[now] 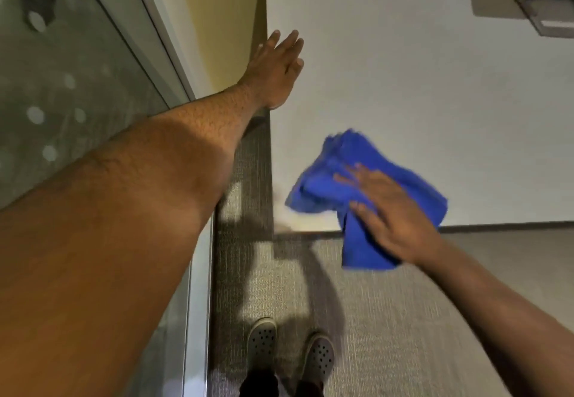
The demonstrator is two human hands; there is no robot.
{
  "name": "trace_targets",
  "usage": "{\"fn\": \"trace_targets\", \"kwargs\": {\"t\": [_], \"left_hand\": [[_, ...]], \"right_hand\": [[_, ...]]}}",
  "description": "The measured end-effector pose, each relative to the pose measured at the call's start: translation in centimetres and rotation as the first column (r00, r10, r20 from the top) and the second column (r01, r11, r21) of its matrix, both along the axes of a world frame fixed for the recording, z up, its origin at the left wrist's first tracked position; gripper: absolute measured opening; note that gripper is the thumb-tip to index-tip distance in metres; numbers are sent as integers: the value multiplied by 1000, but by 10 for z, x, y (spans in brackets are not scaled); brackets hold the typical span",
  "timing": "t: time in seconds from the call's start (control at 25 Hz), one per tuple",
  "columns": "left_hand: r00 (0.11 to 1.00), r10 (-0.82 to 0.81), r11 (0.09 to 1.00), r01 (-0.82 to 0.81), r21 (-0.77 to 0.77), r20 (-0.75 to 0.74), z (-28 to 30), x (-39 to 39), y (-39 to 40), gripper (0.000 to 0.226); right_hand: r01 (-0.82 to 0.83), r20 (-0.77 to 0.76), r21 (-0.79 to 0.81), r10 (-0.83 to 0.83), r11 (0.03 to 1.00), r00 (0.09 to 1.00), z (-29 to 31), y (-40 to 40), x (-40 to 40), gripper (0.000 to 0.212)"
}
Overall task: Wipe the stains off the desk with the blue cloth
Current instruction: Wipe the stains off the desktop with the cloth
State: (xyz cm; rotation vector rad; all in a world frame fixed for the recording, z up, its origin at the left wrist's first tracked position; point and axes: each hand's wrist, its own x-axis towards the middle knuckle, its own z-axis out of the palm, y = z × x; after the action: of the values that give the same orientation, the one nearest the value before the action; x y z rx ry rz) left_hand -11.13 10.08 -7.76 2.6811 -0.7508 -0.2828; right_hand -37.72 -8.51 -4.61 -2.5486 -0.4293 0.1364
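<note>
The right hand (393,213) presses the blue cloth (366,191) flat near the white desk's (403,86) front edge to rub it, while the left hand (276,67), fingers spread, rests at the desk's left edge, probably for support.

The blue cloth (326,164) was seen crumpled on the white desk (403,86), near its near left corner. One fold was draped over the near edge.
</note>
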Motion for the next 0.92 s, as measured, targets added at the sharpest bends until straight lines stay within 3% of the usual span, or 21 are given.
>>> {"fn": "trace_targets", "kwargs": {"t": [0.12,0.32,0.48,0.56,0.72,0.92], "left_hand": [[995,-84,994,86,61,-45,4,11,0,57],[980,-160,968,178,175,-115,19,26,-1,64],[970,-143,974,173,145,-197,30,22,3,64],[973,-155,967,184,175,-171,32,22,1,60],[944,-329,887,315,336,-16,21,32,-9,50],[945,-324,860,274,430,45,12,36,-5,48]], "right_hand": [[72,-5,-101,-73,992,997,-1,15,64,45],[-131,106,-181,152,975,983,-16,73,111,40],[-162,144,-303,213,939,966,-7,92,138,34],[-162,166,-303,219,939,961,-5,98,135,33],[-217,121,-285,260,934,958,0,109,88,36],[-363,18,-280,383,889,924,7,118,27,38]]}}
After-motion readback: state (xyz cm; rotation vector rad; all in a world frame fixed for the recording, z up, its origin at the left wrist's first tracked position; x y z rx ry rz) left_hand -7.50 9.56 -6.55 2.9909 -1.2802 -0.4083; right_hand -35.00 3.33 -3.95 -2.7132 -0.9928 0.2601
